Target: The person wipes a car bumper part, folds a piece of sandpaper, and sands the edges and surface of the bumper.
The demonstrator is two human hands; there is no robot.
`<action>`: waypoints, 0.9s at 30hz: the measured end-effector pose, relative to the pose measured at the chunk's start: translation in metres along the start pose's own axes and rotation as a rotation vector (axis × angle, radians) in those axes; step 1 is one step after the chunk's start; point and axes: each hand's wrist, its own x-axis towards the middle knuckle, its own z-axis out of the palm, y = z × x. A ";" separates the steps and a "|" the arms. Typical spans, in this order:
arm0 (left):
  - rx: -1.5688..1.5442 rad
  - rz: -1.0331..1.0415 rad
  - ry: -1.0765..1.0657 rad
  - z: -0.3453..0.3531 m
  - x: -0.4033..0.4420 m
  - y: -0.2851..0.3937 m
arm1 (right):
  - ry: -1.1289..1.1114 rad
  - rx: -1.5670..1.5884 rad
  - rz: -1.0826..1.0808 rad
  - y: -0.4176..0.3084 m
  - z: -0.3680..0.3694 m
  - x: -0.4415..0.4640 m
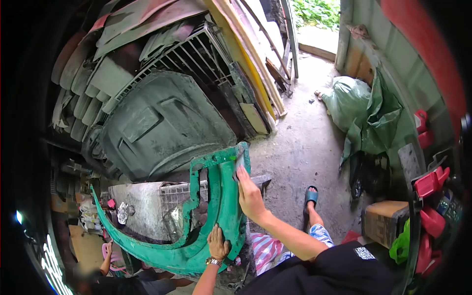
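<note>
A large green curved panel, shaped like a car fender or bumper part, sweeps from the left to an upright flange near the middle. My left hand, with a metal watch at the wrist, lies flat on its lower part, fingers stretched out. Near the top of the upright part, my right hand presses a thin grey sheet or pad against the panel's edge. The fingers are together over this grey piece and partly hide it; its exact kind is unclear.
A dark hood-like panel leans on a metal rack behind the green panel. Green bags and a cardboard box stand on the right. Another person's hand is at the lower left, near the panel's far end.
</note>
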 end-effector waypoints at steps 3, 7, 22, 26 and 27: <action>-0.005 -0.018 -0.001 0.000 -0.005 0.002 | 0.012 0.042 0.068 0.001 0.001 0.016; 0.023 -0.002 -0.038 -0.002 -0.001 0.000 | -0.006 0.009 0.039 -0.005 0.001 -0.004; 0.003 -0.033 -0.033 -0.003 0.002 0.005 | -0.075 -0.113 0.009 -0.018 -0.007 0.002; 0.014 -0.013 -0.036 -0.003 -0.001 0.001 | -0.186 -0.175 -0.155 -0.006 -0.015 -0.001; 0.012 -0.015 -0.037 -0.003 0.001 0.000 | -0.159 -0.157 -0.173 -0.002 -0.012 0.013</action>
